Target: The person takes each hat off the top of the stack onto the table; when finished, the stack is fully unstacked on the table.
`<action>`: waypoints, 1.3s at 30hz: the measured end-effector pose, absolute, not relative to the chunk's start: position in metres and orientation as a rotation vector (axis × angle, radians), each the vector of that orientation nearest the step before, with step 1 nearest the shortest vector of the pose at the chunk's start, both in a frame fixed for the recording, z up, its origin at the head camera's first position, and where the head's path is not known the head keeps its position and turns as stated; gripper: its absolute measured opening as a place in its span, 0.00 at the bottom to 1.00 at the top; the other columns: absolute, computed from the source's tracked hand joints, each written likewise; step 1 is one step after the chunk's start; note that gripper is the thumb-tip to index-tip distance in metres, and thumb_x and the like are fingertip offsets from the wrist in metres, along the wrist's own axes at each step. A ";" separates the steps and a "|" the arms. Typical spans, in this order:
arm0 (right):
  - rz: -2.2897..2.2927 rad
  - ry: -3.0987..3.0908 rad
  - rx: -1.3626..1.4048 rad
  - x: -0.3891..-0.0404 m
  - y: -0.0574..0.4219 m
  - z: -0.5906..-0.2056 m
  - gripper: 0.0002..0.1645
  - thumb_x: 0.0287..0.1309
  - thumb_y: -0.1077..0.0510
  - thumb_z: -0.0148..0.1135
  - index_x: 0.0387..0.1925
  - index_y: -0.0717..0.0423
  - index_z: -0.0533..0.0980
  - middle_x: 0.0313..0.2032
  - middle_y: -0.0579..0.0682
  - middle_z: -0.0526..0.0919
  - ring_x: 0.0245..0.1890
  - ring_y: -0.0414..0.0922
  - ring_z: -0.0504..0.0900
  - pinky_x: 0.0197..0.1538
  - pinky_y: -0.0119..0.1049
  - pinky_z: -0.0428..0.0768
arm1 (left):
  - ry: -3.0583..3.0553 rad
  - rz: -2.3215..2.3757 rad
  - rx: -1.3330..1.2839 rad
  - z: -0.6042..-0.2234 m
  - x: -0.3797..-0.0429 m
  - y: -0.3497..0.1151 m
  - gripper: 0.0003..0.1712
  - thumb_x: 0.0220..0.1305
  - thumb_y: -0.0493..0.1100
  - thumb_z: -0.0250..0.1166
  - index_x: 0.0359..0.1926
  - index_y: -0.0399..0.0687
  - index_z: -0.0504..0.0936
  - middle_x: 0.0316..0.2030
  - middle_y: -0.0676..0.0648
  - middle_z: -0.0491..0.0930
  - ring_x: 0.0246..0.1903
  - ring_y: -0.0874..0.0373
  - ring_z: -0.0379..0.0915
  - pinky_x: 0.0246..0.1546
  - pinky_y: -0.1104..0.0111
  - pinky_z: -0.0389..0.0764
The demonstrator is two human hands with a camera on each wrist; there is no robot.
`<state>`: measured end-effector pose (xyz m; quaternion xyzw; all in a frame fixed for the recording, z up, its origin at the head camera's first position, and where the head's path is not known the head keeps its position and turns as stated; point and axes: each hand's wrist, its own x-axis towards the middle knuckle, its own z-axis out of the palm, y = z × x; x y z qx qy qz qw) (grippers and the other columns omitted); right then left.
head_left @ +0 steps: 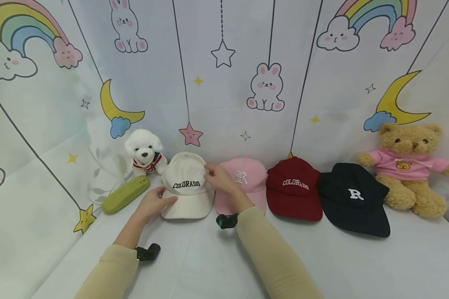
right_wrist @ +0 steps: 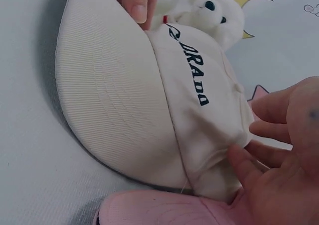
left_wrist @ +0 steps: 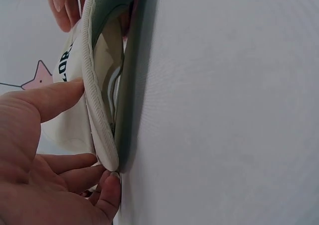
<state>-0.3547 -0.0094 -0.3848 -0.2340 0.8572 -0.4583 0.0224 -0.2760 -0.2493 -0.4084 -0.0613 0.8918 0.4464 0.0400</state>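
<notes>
A cream baseball cap (head_left: 188,187) lettered "COLORADO" sits at the left end of a row of caps, its brim facing me. My left hand (head_left: 155,202) holds the brim's left side; in the left wrist view its thumb (left_wrist: 60,98) lies on the brim while the fingers touch the edge. On the other side, my right hand (head_left: 223,179) pinches the crown; the right wrist view has the thumb (right_wrist: 241,163) pressed into the fabric. Right beside it stands a pink cap (head_left: 247,176), partly covered by my right hand and wrist.
A dark red cap (head_left: 293,189) and a black cap (head_left: 353,199) continue the row rightward. A teddy bear (head_left: 409,166) in pink sits at the far right. At the left are a white plush dog (head_left: 144,151) and a green glasses case (head_left: 125,194). A patterned curtain (head_left: 232,25) hangs behind.
</notes>
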 end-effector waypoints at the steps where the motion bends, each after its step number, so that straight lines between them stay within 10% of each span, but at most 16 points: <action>1: -1.408 2.664 -0.726 -0.354 -0.009 -0.385 0.29 0.72 0.60 0.52 0.70 0.66 0.66 0.65 0.63 0.73 0.62 0.54 0.73 0.66 0.46 0.70 | 2.735 1.364 -0.189 -0.408 -0.276 -0.249 0.46 0.68 0.50 0.66 0.73 0.25 0.57 0.72 0.25 0.54 0.72 0.31 0.49 0.69 0.45 0.58; 39: -1.442 2.666 -0.790 -0.331 0.017 -0.332 0.33 0.72 0.54 0.57 0.74 0.56 0.63 0.72 0.56 0.64 0.67 0.56 0.69 0.65 0.49 0.72 | 2.863 1.622 -0.140 -0.391 -0.262 -0.243 0.42 0.71 0.49 0.64 0.76 0.36 0.57 0.70 0.34 0.62 0.67 0.38 0.60 0.62 0.48 0.70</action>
